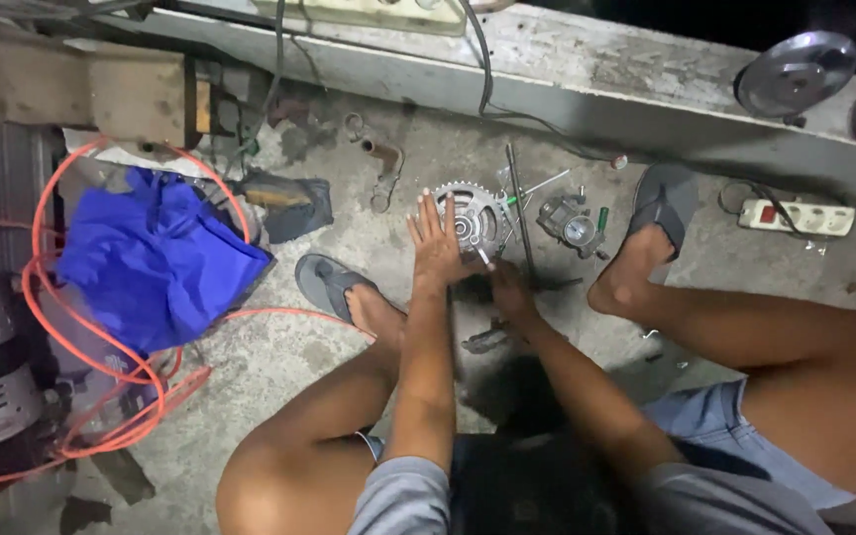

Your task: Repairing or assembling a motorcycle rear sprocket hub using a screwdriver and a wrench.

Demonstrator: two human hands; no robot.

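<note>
A person squats on a concrete floor (279, 367), seen from above, knees wide and arms reaching forward between them. The left hand (435, 243) lies flat with its fingers spread open, pressing on the near left edge of a toothed metal sprocket wheel (472, 214) that lies flat on the floor. It grips nothing. The right hand (510, 292) sits just below and right of the sprocket wheel, low to the floor, curled around something dark; what it holds cannot be told in the shadow. A thin metal rod (519, 208) stands or leans just right of the sprocket wheel, running away from the right hand. A small grey engine part (573, 224) lies beyond the rod, near a foot in a grey sandal (662, 203). The other foot rests on a second sandal (329, 284) left of the left hand. Further left lie a blue cloth (156, 258) and loops of orange cable (101, 396). A white power strip (797, 217) lies at far right.
</note>
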